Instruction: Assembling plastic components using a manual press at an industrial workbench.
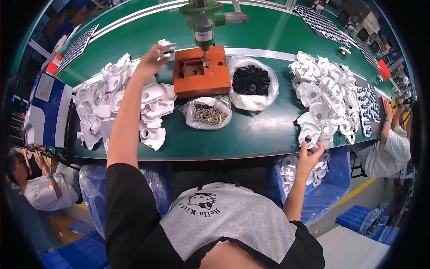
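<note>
My left hand [153, 59] is raised past the pile of white plastic housings [117, 96], beside the orange fixture block [201, 83]. Its fingers are closed on a white plastic part [166, 46], partly hidden by the hand. At the table's front edge on the right, my right hand [310, 157] grips the lower edge of a white plastic housing [309, 130] between thumb and fingers. That housing lies at the near end of a second white pile [329, 89]. Above the orange block hangs the green press head [204, 27], its rod reaching down to the block.
An open bag of metal screws [207, 114] and a bag of black plastic parts [251, 83] stand by the block. A blue and white machine [47, 112] is at far left. Below the edge sits a blue bin [333, 179] holding white parts. Other people work at both sides.
</note>
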